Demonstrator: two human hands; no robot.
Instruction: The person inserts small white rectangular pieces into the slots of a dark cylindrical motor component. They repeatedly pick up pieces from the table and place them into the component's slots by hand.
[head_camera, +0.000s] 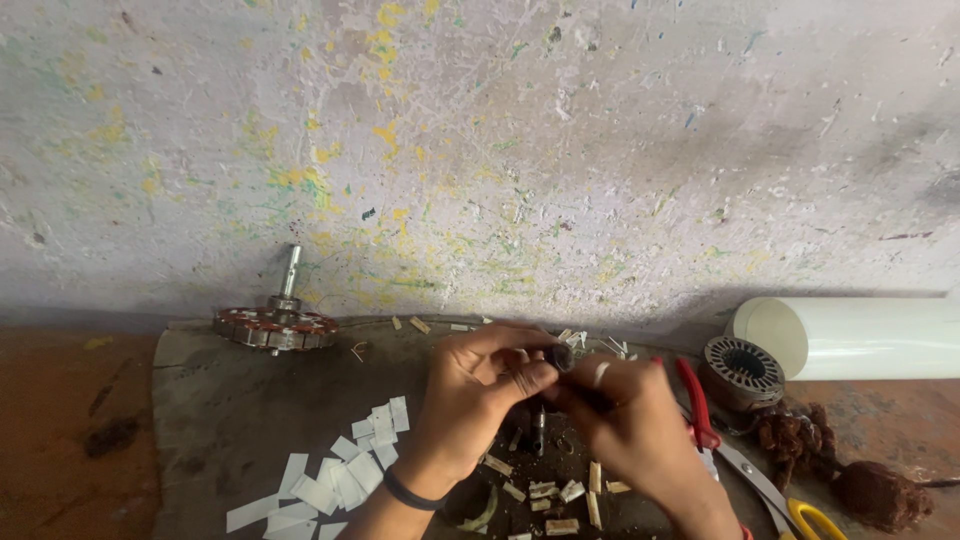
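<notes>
Two hands met over the middle of a dark work mat set against a paint-flecked wall. The left hand was curled, thumb and fingers pinched on a small dark round part held just above the mat. The right hand was also curled and pressed against the part from the other side; how firm its grip was could not be told. The part lay between the two hands, at their fingertips, equally near each; its long axis was hidden. A short metal shaft showed below the hands. White paper strips lay to the left. A wound motor core stood far left, an empty metal core and red-handled pliers to the right.
</notes>
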